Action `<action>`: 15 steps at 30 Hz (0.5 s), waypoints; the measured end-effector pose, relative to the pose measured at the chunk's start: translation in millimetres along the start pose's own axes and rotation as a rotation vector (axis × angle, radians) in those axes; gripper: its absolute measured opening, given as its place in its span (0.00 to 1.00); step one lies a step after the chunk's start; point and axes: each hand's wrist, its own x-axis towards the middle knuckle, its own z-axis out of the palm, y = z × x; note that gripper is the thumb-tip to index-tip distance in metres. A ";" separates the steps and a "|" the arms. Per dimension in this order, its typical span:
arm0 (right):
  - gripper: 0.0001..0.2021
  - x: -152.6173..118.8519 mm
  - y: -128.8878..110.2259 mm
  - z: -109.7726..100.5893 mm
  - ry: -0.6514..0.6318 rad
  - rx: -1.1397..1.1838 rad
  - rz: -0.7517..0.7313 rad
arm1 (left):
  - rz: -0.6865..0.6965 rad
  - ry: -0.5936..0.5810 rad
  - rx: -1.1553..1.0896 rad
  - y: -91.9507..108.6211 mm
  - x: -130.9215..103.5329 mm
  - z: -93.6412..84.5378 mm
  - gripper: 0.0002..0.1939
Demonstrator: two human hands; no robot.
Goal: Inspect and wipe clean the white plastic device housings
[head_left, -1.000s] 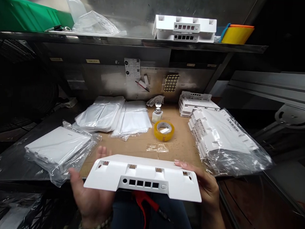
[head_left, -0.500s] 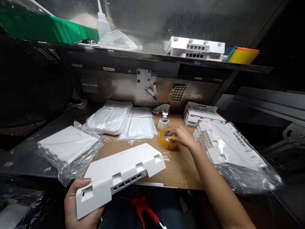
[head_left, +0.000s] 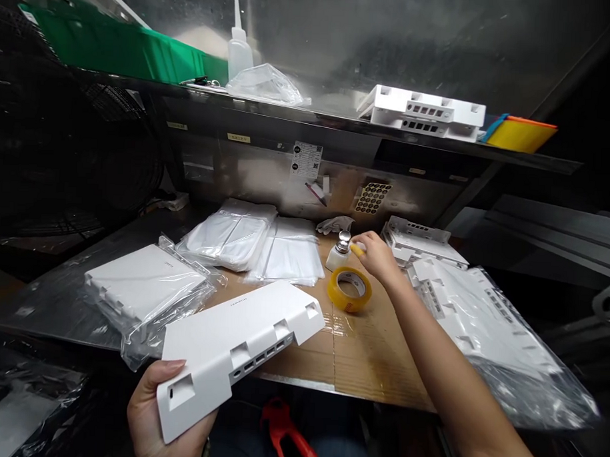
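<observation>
My left hand grips the lower left end of a white plastic housing, which is tilted with its row of ports facing me. My right hand is closed on a small yellow item that I cannot identify, just right of a bottle with a metal cap. Below that hand, a roll of yellow tape lies flat on the cardboard. Left of the bottle are stacks of clear bags.
Bagged white housings lie at left and right, with more housings behind. A shelf crosses above, carrying a green bin and a squeeze bottle. Red-handled pliers are below the table edge.
My right hand has moved up from the tape roll's centre to beside the capped bottle, with the yellow item in its fingers. The view has shifted and tilted slightly; my left hand keeps the housing.
</observation>
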 end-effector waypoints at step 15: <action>0.09 6.6 -48.7 -19.3 0.092 0.169 0.045 | -0.010 0.043 -0.097 6.2 -0.5 -3.4 0.22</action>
